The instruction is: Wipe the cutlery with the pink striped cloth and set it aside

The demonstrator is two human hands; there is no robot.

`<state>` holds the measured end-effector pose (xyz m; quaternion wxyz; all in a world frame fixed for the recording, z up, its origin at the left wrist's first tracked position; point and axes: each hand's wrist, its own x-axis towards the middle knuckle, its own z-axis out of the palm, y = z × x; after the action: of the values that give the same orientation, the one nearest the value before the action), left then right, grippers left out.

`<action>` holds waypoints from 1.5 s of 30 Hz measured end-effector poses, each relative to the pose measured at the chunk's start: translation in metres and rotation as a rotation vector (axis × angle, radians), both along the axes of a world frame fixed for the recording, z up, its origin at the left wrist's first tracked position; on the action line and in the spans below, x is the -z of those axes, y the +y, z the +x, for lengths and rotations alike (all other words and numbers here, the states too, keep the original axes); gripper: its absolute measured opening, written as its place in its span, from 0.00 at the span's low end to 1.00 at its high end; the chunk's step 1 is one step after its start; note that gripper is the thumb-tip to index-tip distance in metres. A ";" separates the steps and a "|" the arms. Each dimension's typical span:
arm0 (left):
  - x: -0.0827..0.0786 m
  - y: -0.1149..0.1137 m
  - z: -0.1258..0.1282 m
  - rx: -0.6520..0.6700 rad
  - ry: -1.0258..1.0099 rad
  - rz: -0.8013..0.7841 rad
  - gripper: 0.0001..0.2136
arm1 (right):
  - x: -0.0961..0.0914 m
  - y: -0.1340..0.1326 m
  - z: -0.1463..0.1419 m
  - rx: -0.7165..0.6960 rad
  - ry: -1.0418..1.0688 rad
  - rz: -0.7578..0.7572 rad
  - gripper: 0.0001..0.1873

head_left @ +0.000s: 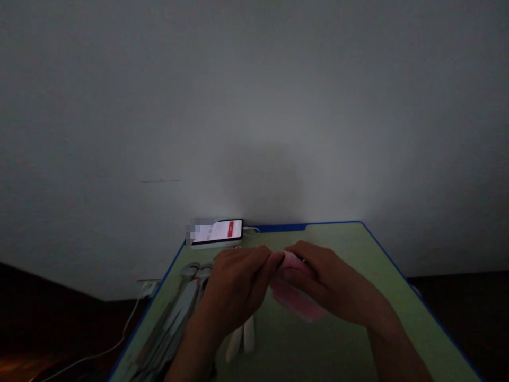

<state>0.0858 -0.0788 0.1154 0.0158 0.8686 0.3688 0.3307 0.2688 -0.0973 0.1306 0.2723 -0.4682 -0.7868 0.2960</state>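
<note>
Both hands meet over the middle of the table, around a folded pink cloth (298,302). My right hand (338,281) is closed on the cloth, its thumb lying across the near side. A loose fold hangs below those fingers. My left hand (240,281) is closed too, with its fingertips pinched at the cloth's left edge. Whether something thin is inside the cloth is hidden. Two white handles (248,334) stick out on the table beneath my left hand; their other ends are covered. Left of that hand lie several metal spoons (191,270) and other long cutlery in a bunch.
A lit phone (217,232) rests at the table's back left corner, with a white cable plugged into it. The light green table (338,239) has a blue edge and stands against a grey wall (278,106). Another white cable (127,323) hangs from a socket at left.
</note>
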 end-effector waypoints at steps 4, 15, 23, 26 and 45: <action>0.002 0.001 0.003 0.071 0.040 -0.044 0.14 | 0.004 0.000 -0.004 -0.040 -0.119 -0.033 0.19; 0.005 0.011 -0.008 -0.045 -0.046 -0.039 0.13 | 0.005 0.002 -0.001 0.021 -0.207 0.010 0.17; -0.004 0.012 -0.021 -0.089 -0.103 -0.278 0.18 | -0.009 -0.004 0.034 -0.110 -0.219 -0.053 0.17; -0.005 0.011 -0.024 0.024 -0.020 -0.469 0.18 | -0.010 -0.004 0.037 -0.138 -0.248 -0.084 0.17; 0.004 0.008 -0.003 0.078 0.178 -0.550 0.18 | 0.009 0.007 0.015 -0.114 -0.378 0.025 0.20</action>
<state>0.0831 -0.0712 0.1119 0.2309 0.8709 0.4106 0.1399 0.2837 -0.0907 0.1220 0.1084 -0.4668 -0.8528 0.2076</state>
